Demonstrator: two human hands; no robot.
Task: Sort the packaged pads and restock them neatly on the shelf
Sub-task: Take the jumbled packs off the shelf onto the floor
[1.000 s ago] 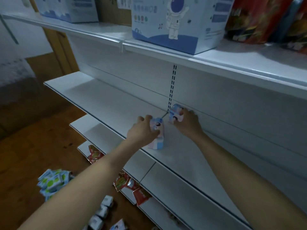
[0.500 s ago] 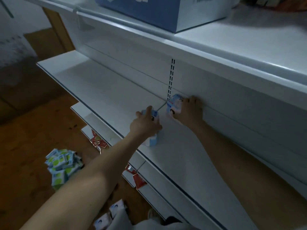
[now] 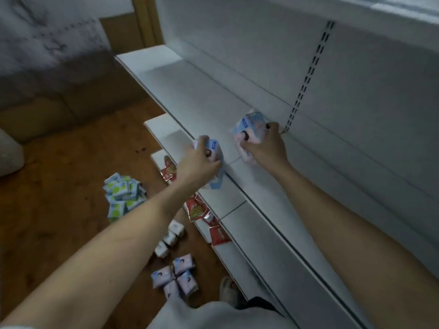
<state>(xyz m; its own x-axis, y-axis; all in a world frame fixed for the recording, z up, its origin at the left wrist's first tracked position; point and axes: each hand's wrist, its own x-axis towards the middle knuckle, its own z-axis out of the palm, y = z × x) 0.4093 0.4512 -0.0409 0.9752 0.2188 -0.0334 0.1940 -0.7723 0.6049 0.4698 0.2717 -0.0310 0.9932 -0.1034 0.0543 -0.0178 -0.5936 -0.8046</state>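
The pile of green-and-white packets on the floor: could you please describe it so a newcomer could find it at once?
Start at the white metal shelf and look down to the brown wooden floor on its left. The heap of green-and-white plastic packets lies there, apart from the shelf. Only it shows green; the pink-and-blue packets nearer the person and the red sachets on the lower shelves do not.

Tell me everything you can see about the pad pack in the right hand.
The pad pack in the right hand is a small soft packet in glossy plastic wrap, pale blue and pink with a white area, a small blue label patch near its top and a dark round mark on its face. It looks puffy and slightly crumpled. It sits tilted on the white shelf, close to the back panel. The right hand grips it from the right side, fingers curled around it. It is apart from the pack held by the other hand.
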